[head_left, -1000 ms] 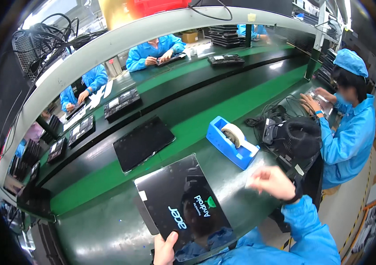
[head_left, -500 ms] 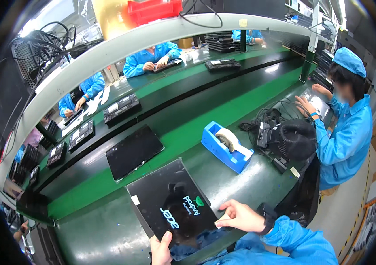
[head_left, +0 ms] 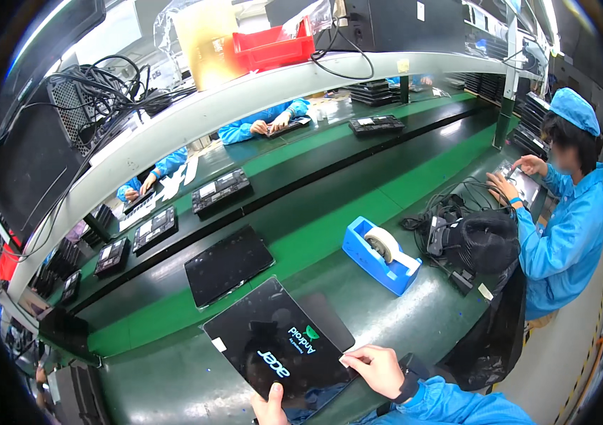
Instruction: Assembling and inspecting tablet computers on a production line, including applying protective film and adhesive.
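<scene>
A black tablet (head_left: 262,333), its screen lit with a logo and a small green figure, is tilted over the near part of the bench. My left hand (head_left: 271,405) grips its lower edge, thumb on the glass. At the tablet's right edge my right hand (head_left: 379,370) pinches a small whitish piece of tape (head_left: 344,362). Another pale tape piece (head_left: 218,344) sticks to the tablet's left edge. Behind the tablet a dark grey panel (head_left: 326,319) shows in part. Farther off lies a second, dark tablet-sized screen (head_left: 228,266).
A blue tape dispenser (head_left: 380,256) stands ahead to the right. Beyond it are tangled black cables and a black mesh bundle (head_left: 482,237). A co-worker in blue (head_left: 563,212) handles a device at the right. Several opened devices (head_left: 221,191) line the far strip under a white shelf edge (head_left: 131,131).
The whole view has shifted, so the bench sits lower and farther right. More of the grey panel shows behind the tablet. My right hand's fingers now lie closer to the tablet's edge.
</scene>
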A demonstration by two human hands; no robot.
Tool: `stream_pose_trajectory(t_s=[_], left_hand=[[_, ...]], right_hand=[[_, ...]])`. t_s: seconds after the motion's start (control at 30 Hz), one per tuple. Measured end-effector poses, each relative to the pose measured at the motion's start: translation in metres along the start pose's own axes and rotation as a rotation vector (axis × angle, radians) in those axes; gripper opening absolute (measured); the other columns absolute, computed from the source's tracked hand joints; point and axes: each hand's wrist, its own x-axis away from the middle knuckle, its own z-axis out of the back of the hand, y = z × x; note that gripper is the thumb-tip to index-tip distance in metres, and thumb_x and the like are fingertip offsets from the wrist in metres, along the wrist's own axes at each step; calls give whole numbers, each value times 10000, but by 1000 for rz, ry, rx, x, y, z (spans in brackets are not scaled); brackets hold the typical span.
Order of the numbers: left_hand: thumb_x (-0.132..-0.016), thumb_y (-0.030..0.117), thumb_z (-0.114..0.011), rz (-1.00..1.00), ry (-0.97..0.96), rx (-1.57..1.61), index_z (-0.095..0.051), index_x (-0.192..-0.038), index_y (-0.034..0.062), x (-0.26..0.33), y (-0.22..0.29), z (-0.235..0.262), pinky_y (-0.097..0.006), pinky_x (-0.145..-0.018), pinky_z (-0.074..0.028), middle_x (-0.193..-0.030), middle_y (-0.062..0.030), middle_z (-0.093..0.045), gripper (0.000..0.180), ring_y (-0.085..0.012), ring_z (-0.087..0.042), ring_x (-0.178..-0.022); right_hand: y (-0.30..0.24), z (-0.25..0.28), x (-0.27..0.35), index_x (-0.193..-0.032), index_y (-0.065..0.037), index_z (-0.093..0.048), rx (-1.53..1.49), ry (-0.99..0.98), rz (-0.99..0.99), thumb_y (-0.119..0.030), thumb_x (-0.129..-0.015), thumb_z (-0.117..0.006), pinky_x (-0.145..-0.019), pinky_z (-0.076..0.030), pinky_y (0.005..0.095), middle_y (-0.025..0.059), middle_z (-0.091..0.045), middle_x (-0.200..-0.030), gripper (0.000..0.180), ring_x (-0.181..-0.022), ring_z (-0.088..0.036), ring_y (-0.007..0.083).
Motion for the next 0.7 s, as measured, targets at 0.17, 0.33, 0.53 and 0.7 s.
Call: stream_pose_trajectory(t_s=[0.17, 0.33, 0.53, 0.7], left_hand=[[-889, 167, -587, -4, 20, 1, -503, -1223, -44, 0, -7, 1, -299, -834, -444, -1127, -82, -585, 404, -178, -554, -966], [-890, 172, -585, -20, 97, 53, -512, -1208, -35, 3, 3, -9, -290, -819, -460, -1120, -83, -588, 386, -180, -565, -960], [-894, 249, -591, 165, -423, -101, -566, -1144, -13, -47, 13, 45, -277, -728, -479, -993, -50, -636, 364, -137, -594, -841], [-925, 533, -392, 389, -488, 739, -508, -1218, -5, -55, 32, 29, -449, -933, -447, -1207, -188, -560, 624, -325, -546, -1093]], right_hand=[[35, -12, -10, -1007, 28, -649, -375, -142, -158, -195, -896, -616, -733, -458, 215, 14, -660, -878, 252, -844, -571, 57], [28, -12, -9, -992, -1, -647, -569, -354, -243, -250, -921, -583, -719, -415, 189, -50, -590, -817, 266, -768, -492, 18], [22, 0, -13, -964, -35, -627, -680, -781, -435, -272, -941, -544, -732, -442, 215, -39, -586, -796, 252, -734, -537, 62], [-7, -12, -18, -1252, -12, -472, -1050, -555, -448, -153, -955, -484, -966, -436, 377, 89, -542, -1245, 329, -1128, -536, 205]])
